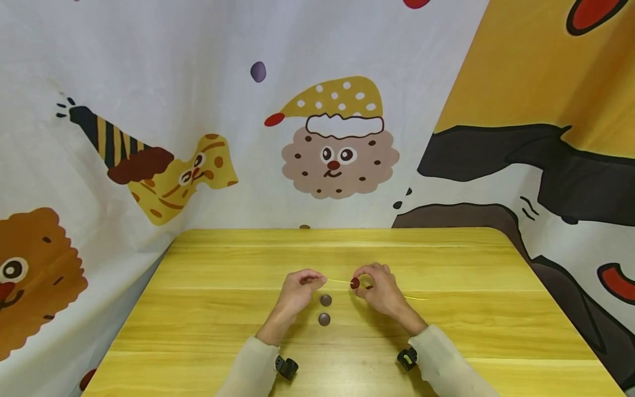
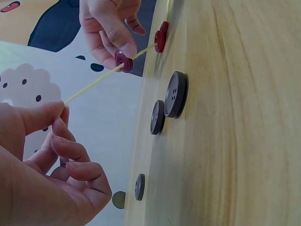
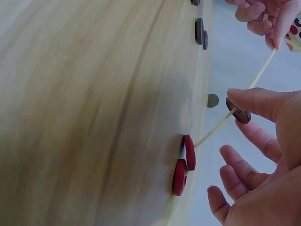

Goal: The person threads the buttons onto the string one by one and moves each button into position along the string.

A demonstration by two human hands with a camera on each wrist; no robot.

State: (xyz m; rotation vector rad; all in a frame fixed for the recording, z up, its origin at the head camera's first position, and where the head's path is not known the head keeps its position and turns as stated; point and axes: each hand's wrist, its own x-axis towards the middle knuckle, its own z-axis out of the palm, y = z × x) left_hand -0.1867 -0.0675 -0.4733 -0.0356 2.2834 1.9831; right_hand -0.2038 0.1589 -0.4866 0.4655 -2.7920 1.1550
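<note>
We see a person at a light wooden table [image 1: 223,342] with straight grain, both bare hands raised just above it near the middle. The left hand [image 1: 297,291] pinches a thin yellow string [image 2: 94,84] between thumb and index fingertip, its other fingers loosely curled. The right hand [image 1: 382,289] pinches a dark red round button [image 2: 123,60] by its rim between thumb and index finger, the other fingers spread loosely apart from it. The string runs taut from the left fingertips to this raised button, passes through it, and slopes down to two bright red round buttons, one [image 3: 190,153] leaning against the other [image 3: 179,177] on the tabletop below the right hand. Beyond them, the string trails across the wood, past the right hand. Nearer the left hand, we find three dark brown round buttons lying flat on the table: a large one with four holes [image 2: 175,94], a smaller one just beside it [image 2: 157,117], and another small one set apart [image 2: 139,187]. The person wears pale long sleeves [image 1: 250,366], with a small black device [image 1: 288,368] at each wrist. Behind the table, we see a white cloth backdrop [image 1: 188,55] printed with cartoon food faces
</note>
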